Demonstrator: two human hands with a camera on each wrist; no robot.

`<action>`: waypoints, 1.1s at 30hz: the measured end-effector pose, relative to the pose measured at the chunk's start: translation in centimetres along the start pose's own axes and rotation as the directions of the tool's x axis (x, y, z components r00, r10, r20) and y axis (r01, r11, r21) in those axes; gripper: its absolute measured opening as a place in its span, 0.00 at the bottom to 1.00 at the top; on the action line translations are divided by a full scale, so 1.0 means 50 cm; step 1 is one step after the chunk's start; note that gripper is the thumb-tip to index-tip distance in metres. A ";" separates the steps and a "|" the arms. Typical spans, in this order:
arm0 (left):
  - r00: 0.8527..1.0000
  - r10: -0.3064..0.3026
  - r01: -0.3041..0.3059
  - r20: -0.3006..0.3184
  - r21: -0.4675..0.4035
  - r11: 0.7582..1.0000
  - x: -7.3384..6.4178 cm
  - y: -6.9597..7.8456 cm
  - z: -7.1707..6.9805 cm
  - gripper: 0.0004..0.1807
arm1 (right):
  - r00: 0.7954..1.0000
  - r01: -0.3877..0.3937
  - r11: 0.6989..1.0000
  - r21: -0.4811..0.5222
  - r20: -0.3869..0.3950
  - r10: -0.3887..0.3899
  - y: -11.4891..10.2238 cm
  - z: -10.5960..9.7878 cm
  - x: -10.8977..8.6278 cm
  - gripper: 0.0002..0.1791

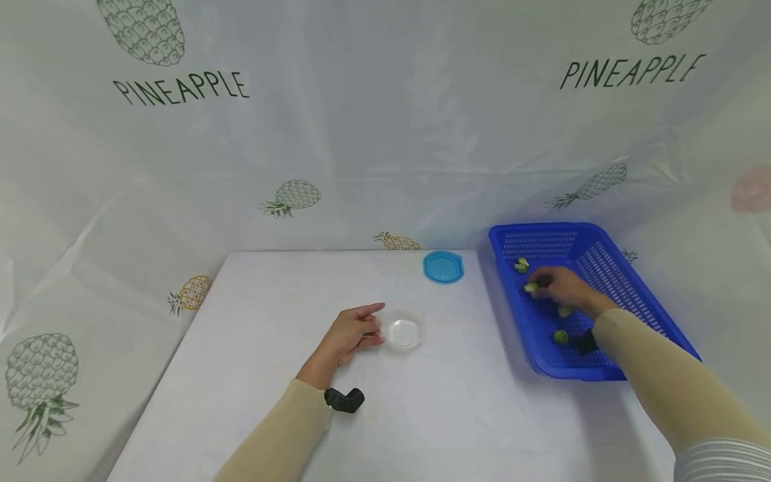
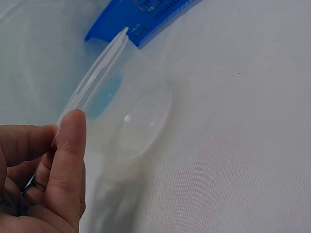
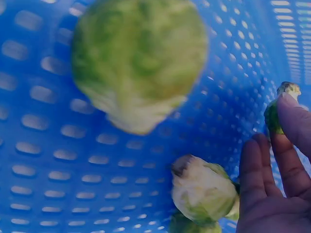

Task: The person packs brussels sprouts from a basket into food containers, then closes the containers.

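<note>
The left hand (image 1: 351,333) pinches the clear bowl (image 1: 404,331) by its rim. Inside the blue basket (image 1: 620,281), the right hand (image 1: 563,288) grips one sprout (image 1: 530,287).

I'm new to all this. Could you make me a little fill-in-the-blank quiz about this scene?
1. The right hand pinches a sprout inside a basket coloured ____.
2. Between that basket and the clear bowl held by the left hand, only the ____ has holes.
3. The round lid lies on a table coloured ____.
4. The word printed on the backdrop is ____.
Missing words: blue; basket; white; PINEAPPLE.
</note>
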State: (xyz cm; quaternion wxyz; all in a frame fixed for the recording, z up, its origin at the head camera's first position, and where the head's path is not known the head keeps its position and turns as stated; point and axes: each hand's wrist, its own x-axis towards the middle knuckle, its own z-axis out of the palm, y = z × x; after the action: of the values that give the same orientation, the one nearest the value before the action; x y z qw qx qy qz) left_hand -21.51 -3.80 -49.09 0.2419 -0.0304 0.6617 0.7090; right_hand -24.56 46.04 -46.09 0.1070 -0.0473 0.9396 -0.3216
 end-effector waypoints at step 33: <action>1.000 0.006 -0.006 -0.004 -0.028 1.000 -0.004 -0.006 -0.006 0.29 | 0.972 -0.048 0.991 0.122 -0.221 0.075 -0.046 -0.058 -0.068 0.29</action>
State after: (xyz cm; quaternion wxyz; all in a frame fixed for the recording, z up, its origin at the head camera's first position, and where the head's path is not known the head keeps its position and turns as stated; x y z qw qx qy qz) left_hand -21.31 -4.13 -49.35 0.2383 -0.0332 0.6523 0.7188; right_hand -21.88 46.49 -41.84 0.0123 0.0249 0.9264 -0.3754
